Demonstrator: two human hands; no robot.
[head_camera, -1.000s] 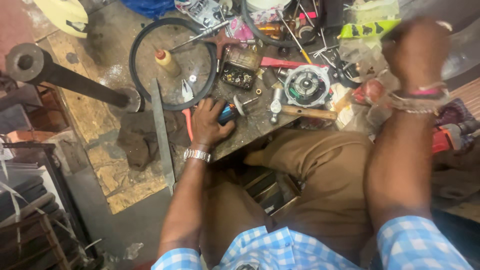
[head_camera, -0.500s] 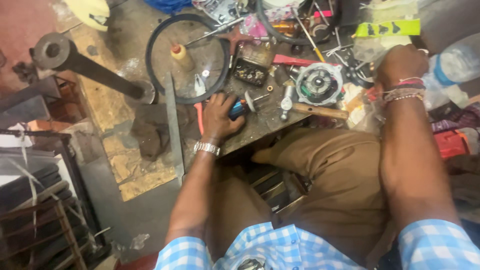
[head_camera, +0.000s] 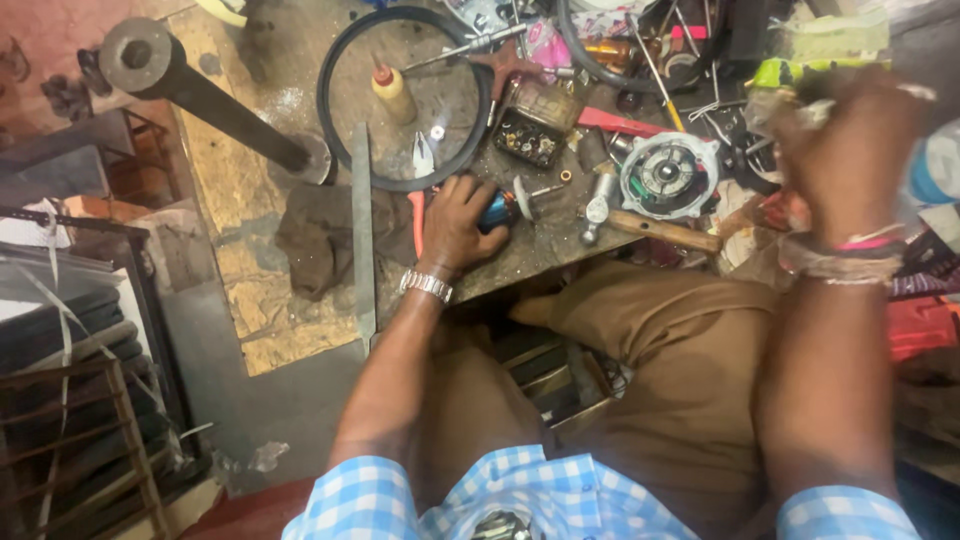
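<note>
While the left hand (head_camera: 455, 225) lies near the bench edge with its fingers curled round a small blue tool (head_camera: 497, 210), the right hand (head_camera: 850, 165) is lifted at three o'clock, too blurred for me to tell whether its fingers are apart or closed on anything. Clutter looks like the risk. A round motor housing (head_camera: 668, 175) and a wooden-handled hammer (head_camera: 650, 228) sit just at two o'clock of the blue tool, and a tray of small parts (head_camera: 527, 138) lies at twelve; a careless sweep of either arm could knock them off. A long flat file (head_camera: 362, 230) overhangs the edge at nine o'clock and might catch the wrist.
</note>
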